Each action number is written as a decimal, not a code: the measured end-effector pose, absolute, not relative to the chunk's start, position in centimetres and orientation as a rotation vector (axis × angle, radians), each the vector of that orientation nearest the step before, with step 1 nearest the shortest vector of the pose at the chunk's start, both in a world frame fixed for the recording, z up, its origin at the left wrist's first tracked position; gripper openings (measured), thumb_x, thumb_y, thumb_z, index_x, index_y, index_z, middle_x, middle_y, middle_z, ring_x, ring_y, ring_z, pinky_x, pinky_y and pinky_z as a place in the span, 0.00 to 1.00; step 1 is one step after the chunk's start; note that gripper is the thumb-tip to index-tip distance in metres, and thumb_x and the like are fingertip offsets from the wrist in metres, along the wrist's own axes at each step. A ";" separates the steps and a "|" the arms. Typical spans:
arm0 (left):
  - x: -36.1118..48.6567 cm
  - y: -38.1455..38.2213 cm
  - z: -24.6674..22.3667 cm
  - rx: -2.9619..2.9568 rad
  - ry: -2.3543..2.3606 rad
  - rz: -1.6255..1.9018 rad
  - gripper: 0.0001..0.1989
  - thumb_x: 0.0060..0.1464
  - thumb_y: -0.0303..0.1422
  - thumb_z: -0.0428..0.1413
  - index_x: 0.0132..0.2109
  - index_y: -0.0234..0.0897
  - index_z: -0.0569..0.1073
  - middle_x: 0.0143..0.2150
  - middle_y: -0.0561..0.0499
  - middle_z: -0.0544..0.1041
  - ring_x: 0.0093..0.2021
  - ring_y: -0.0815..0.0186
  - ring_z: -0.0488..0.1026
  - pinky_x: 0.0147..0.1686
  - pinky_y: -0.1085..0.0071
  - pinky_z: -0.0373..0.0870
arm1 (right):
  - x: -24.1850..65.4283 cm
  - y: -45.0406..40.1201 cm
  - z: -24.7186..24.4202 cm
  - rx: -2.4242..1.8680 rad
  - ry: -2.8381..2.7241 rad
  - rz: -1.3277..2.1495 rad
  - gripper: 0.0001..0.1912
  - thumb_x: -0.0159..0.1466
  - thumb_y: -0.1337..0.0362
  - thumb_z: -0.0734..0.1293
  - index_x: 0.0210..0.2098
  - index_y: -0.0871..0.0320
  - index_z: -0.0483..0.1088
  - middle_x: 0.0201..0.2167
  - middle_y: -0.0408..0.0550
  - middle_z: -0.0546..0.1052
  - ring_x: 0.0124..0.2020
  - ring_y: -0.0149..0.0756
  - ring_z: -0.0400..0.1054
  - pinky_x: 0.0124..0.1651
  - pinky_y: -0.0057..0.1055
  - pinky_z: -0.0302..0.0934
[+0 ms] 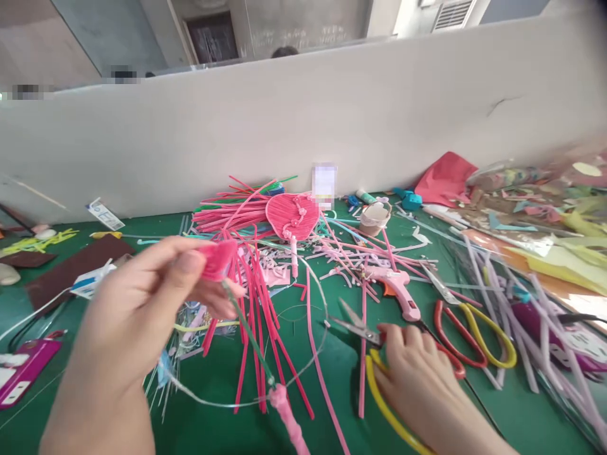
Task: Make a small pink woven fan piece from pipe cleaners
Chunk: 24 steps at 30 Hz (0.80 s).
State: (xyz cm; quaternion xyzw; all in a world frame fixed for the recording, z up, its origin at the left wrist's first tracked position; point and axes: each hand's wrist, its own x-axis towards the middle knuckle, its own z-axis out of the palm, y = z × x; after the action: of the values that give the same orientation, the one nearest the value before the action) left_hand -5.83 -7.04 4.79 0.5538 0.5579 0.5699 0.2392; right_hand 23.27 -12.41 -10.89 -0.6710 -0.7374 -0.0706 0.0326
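My left hand (156,297) pinches a bright pink fuzzy piece (219,259) between thumb and fingers. Running down from just below it is a green stem (251,338), joined to a pink wrapped handle (288,417). A thin clear hoop (324,297) curves around the stem; how the pink piece joins them is hidden. At the lower right, my right hand (417,373) is closed round the handles of scissors (356,330) with yellow and red grips. Their blades are spread apart and point left, near the hoop's right side.
Behind lies a pink fan (293,216) among pink pipe cleaners (227,215). A pink glue gun (396,287) and a second pair of scissors (474,338) rest to the right. Power strips (28,366) lie at the left, with a paper cup (374,218) near the white partition (284,120).
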 end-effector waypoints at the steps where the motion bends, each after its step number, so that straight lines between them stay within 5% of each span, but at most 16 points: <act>1: -4.7 -6.5 5.0 1.567 1.486 1.425 0.13 0.55 0.47 0.62 0.36 0.42 0.80 0.18 0.51 0.77 0.12 0.60 0.74 0.13 0.68 0.74 | 22.9 -12.5 -11.2 -2.014 -2.307 -0.170 0.10 0.60 0.66 0.66 0.42 0.60 0.68 0.33 0.55 0.72 0.34 0.50 0.70 0.31 0.38 0.63; 6: -2.2 -4.1 4.4 1.649 1.334 1.069 0.17 0.58 0.52 0.57 0.36 0.43 0.78 0.22 0.49 0.80 0.17 0.57 0.79 0.18 0.67 0.77 | 22.6 -12.1 -7.9 -1.792 -2.170 -0.059 0.20 0.63 0.64 0.66 0.55 0.59 0.67 0.40 0.56 0.76 0.37 0.48 0.73 0.34 0.40 0.67; 8: -1.7 -3.5 3.9 1.631 1.303 0.985 0.20 0.57 0.54 0.57 0.34 0.41 0.77 0.23 0.47 0.81 0.18 0.57 0.79 0.20 0.67 0.78 | 22.2 -11.6 -5.0 -1.653 -1.975 0.037 0.07 0.67 0.64 0.63 0.44 0.55 0.71 0.37 0.51 0.76 0.36 0.42 0.73 0.35 0.37 0.67; 10: -1.0 -3.2 3.6 1.603 1.276 0.937 0.21 0.56 0.55 0.57 0.32 0.41 0.75 0.23 0.46 0.82 0.19 0.57 0.79 0.21 0.66 0.78 | 21.2 -11.0 -2.6 -1.495 -1.772 0.025 0.05 0.68 0.63 0.65 0.35 0.53 0.71 0.33 0.47 0.76 0.34 0.38 0.71 0.35 0.34 0.66; 16: 0.9 -3.3 2.9 1.596 1.221 0.884 0.20 0.57 0.53 0.57 0.30 0.42 0.73 0.22 0.49 0.80 0.21 0.59 0.80 0.22 0.68 0.78 | 16.6 -8.5 -1.5 -1.289 -1.712 0.108 0.05 0.65 0.60 0.71 0.37 0.55 0.77 0.31 0.46 0.78 0.34 0.36 0.68 0.38 0.36 0.65; 24: 1.0 -3.5 1.9 1.600 1.253 0.800 0.18 0.61 0.50 0.55 0.31 0.42 0.71 0.25 0.51 0.81 0.21 0.61 0.80 0.22 0.72 0.77 | 17.6 -8.1 -1.4 -1.282 -1.687 0.075 0.09 0.67 0.72 0.63 0.34 0.58 0.74 0.30 0.46 0.77 0.32 0.33 0.69 0.37 0.31 0.66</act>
State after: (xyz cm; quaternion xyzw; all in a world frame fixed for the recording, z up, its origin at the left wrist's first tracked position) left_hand 1.03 -3.48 1.94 0.6501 0.5092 0.3251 0.4609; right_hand 17.63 -8.14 -1.43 -0.5276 -0.6941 0.0308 0.4888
